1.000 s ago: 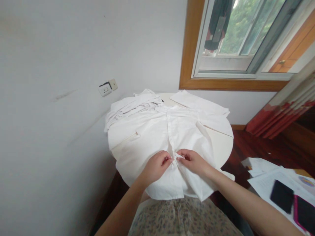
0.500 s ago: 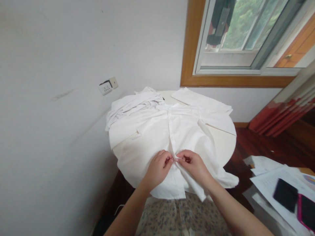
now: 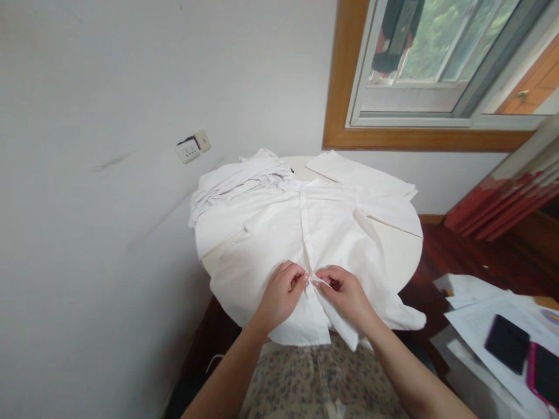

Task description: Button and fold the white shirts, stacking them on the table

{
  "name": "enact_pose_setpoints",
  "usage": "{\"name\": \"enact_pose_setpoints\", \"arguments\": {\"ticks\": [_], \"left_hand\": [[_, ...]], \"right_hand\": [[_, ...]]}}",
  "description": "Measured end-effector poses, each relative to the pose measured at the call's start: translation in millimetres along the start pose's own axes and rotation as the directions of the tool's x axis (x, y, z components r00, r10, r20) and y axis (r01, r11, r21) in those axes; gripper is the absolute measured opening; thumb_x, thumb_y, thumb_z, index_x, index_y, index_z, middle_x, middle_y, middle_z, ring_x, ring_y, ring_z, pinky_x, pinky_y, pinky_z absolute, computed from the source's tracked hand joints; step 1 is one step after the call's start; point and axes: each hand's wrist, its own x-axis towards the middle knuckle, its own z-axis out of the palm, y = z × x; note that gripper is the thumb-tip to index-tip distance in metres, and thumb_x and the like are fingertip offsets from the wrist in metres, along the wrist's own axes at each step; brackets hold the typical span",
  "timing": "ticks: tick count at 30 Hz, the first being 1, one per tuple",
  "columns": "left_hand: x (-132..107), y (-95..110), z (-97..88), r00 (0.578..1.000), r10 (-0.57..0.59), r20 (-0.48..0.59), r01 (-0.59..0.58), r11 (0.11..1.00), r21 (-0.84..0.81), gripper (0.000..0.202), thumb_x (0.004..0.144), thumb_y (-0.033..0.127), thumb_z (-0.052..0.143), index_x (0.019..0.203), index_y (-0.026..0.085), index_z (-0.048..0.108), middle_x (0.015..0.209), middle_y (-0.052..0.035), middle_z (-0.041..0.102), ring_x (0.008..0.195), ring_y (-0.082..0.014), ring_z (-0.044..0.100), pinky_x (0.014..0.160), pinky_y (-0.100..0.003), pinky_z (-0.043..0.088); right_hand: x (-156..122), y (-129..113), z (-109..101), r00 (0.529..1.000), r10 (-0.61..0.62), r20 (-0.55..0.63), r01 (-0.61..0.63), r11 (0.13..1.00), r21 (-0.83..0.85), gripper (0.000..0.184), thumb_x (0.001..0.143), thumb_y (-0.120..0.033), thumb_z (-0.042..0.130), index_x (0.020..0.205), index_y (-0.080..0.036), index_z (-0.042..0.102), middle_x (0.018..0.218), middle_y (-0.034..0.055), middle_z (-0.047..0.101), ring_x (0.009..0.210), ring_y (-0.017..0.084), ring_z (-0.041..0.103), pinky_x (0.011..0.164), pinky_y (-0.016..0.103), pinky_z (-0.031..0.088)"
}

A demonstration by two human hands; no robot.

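1. Clock directions run from the centre of the view. Nearest, 6 o'clock: patterned garment on the wearer.
2. Left hand, 6 o'clock: fingers curled, thumb and fingertips pinching the white shirt at its front strip.
3. Right hand, between 4 and 5: just beside the left, gripping the shirt's front edge between thumb and fingers.
4. Shirt lies spread from the centre down to 6 o'clock, hem hanging over the near edge of the round table.
5. Papers, 4 o'clock: loose sheets, overlapping; print visible on one, too small to read. Black phone on top, pink-edged phone just beside it, both screens dark.
6. White cloth pile, 10 o'clock, crumpled, on the table's far left. Folded white cloth, 2 o'clock; cannot tell whether it belongs to the shirt.
7. Socket plate, 10 o'clock, on the wall beside a second plate.
8. Red-and-cream curtain, 3 o'clock.
9. Wood-framed window, 1 to 2; beyond the glass, a dark hanging item and greenery.
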Motion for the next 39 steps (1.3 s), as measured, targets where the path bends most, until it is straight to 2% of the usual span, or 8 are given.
{"name": "enact_pose_setpoints", "arguments": {"ticks": [7, 12, 16, 18, 21, 25, 33, 39], "left_hand": [[0, -5, 3.5, 0.999, -0.037, -0.022, 0.036, 0.998, -0.051, 0.021, 0.087, 0.030, 0.051, 0.071, 0.020, 0.058, 0.073, -0.0011, 0.055, 0.075, -0.0156, 0.052, 0.069, -0.027, 0.040], [0, -3, 1.9, 1.000, -0.023, -0.013, 0.023, 0.999, -0.046, 0.022, 0.088, 0.029, 0.050, 0.070, 0.019, 0.059, 0.071, -0.0012, 0.055, 0.074, -0.0154, 0.052, 0.070, -0.027, 0.040], [-1, -2, 0.6, 1.000, -0.008, -0.006, 0.008, 1.000, -0.028, 0.021, 0.088, 0.027, 0.050, 0.071, 0.019, 0.059, 0.073, -0.0016, 0.056, 0.075, -0.0158, 0.052, 0.071, -0.028, 0.040], [-2, -3, 0.7, 1.000, 0.000, -0.002, 0.000, 1.000, -0.025, 0.020, 0.088, 0.026, 0.050, 0.072, 0.020, 0.059, 0.074, -0.0018, 0.056, 0.076, -0.0160, 0.052, 0.071, -0.028, 0.040], [-2, -5, 1.1, 1.000, 0.006, 0.004, -0.006, 1.000, -0.009, 0.020, 0.089, 0.026, 0.049, 0.073, 0.020, 0.059, 0.075, -0.0021, 0.056, 0.077, -0.0165, 0.051, 0.072, -0.029, 0.040], [-2, -6, 1.5, 1.000, 0.021, 0.005, -0.021, 1.000, 0.006, 0.018, 0.088, 0.025, 0.051, 0.073, 0.020, 0.059, 0.074, -0.0017, 0.056, 0.076, -0.0167, 0.051, 0.072, -0.030, 0.040], [-5, -5, 2.8, 0.998, 0.061, -0.005, -0.061, 0.997, 0.057, 0.017, 0.090, 0.023, 0.045, 0.079, 0.021, 0.058, 0.080, -0.0030, 0.057, 0.081, -0.0180, 0.052, 0.077, -0.032, 0.042], [-6, -6, 3.5, 0.998, 0.061, -0.010, -0.060, 0.993, 0.100, 0.020, 0.092, 0.025, 0.041, 0.080, 0.021, 0.057, 0.082, -0.0040, 0.058, 0.084, -0.0186, 0.052, 0.080, -0.034, 0.042]], "right_hand": [[0, -3, 1, 1.000, 0.012, 0.004, -0.012, 0.998, -0.068, 0.015, 0.079, -0.027, 0.060, 0.085, -0.019, 0.070, 0.073, 0.0021, 0.062, 0.064, 0.013, 0.053, 0.058, 0.024, 0.041], [-1, -2, -1, 0.999, 0.018, 0.040, -0.017, 0.999, -0.031, 0.016, 0.080, -0.027, 0.060, 0.088, -0.019, 0.071, 0.074, 0.0022, 0.062, 0.065, 0.013, 0.054, 0.059, 0.024, 0.042], [-1, -5, -8, 0.994, 0.021, 0.111, -0.027, 0.998, 0.056, 0.021, 0.083, -0.032, 0.057, 0.092, -0.019, 0.071, 0.082, 0.0040, 0.066, 0.076, 0.015, 0.058, 0.069, 0.026, 0.046], [1, -6, -12, 0.980, 0.067, 0.190, -0.091, 0.989, 0.121, 0.025, 0.085, -0.038, 0.055, 0.089, -0.019, 0.071, 0.081, 0.0035, 0.066, 0.077, 0.015, 0.059, 0.072, 0.026, 0.047], [7, -8, -16, 0.917, 0.223, 0.330, -0.308, 0.922, 0.234, 0.034, 0.082, -0.048, 0.057, 0.086, -0.017, 0.070, 0.071, 0.0014, 0.063, 0.064, 0.011, 0.057, 0.063, 0.025, 0.048], [14, -8, -15, 0.853, 0.335, 0.399, -0.466, 0.834, 0.295, 0.038, 0.072, -0.050, 0.067, 0.089, -0.016, 0.066, 0.066, -0.0004, 0.061, 0.054, 0.008, 0.054, 0.054, 0.022, 0.047], [13, -3, -5, 0.911, 0.282, 0.300, -0.361, 0.897, 0.254, 0.024, 0.075, -0.038, 0.065, 0.085, -0.017, 0.062, 0.071, -0.0010, 0.058, 0.054, 0.009, 0.053, 0.042, 0.017, 0.037], [7, -2, 6, 0.985, 0.147, 0.095, -0.154, 0.986, 0.071, 0.009, 0.078, -0.024, 0.057, 0.080, -0.017, 0.063, 0.070, -0.0004, 0.059, 0.062, 0.011, 0.055, 0.057, 0.022, 0.044]]}}
